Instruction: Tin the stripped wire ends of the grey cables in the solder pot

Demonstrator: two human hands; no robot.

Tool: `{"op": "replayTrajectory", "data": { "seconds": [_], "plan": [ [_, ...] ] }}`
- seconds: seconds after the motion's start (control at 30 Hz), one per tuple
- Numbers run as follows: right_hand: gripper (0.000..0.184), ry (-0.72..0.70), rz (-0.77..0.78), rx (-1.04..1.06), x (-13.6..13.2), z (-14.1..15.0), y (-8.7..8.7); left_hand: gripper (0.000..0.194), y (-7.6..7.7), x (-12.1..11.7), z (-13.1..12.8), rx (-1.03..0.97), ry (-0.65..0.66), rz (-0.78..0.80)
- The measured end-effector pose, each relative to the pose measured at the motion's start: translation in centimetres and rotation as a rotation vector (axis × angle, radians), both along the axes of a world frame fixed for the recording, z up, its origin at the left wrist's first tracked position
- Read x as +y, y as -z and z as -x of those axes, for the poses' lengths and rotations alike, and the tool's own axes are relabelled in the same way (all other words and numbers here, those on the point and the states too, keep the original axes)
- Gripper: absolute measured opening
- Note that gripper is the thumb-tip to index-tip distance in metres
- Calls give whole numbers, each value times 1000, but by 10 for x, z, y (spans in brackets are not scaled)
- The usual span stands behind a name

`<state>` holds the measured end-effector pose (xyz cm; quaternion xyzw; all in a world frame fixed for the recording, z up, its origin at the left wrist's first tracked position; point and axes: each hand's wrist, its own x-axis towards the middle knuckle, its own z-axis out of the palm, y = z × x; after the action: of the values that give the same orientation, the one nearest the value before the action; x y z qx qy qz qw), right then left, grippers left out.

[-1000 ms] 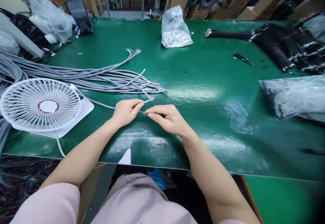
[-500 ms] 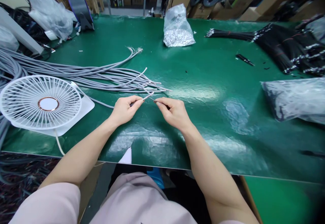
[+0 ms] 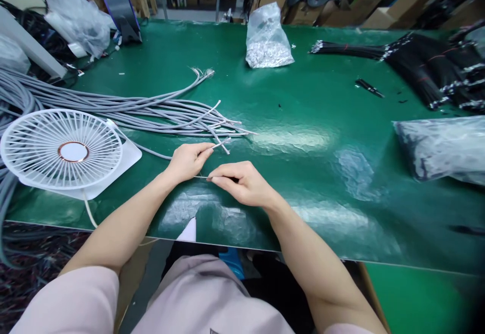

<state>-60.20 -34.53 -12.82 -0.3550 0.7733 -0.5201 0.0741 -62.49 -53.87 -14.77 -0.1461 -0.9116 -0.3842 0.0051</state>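
My left hand (image 3: 188, 162) is closed around a grey cable (image 3: 155, 154) close to its end. The pale stripped end (image 3: 223, 143) pokes out past the thumb and forefinger. Lower and to the right, my right hand (image 3: 244, 183) pinches a thin strand (image 3: 201, 177) between thumb and fingertips. That strand runs taut from beneath my left hand, where its other end is hidden. Just beyond my hands lies a bundle of grey cables (image 3: 151, 109), their stripped ends pointing right.
A white fan (image 3: 113, 172) stands at the left, by the bundle. Toward the back is a clear plastic bag (image 3: 270, 41) of small shiny parts. Black wire bundles (image 3: 417, 66), a black tool (image 3: 369, 88) and a plastic-wrapped pack (image 3: 443, 147) lie right on the green tabletop (image 3: 303, 101).
My right hand has moved left and toward me, drawing the strand down from the cable's end to below my left hand. My left hand stays nearly in place on the cable.
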Motion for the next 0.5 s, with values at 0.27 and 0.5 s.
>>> {"op": "replayTrajectory", "data": {
  "seconds": [0.27, 0.5],
  "plan": [
    [23, 479, -88, 8, 10, 25, 21, 40, -12, -7, 3, -71, -16, -230],
    [22, 481, -44, -39, 7, 24, 21, 40, -13, -5, 1, -75, -6, -255]
  ]
}}
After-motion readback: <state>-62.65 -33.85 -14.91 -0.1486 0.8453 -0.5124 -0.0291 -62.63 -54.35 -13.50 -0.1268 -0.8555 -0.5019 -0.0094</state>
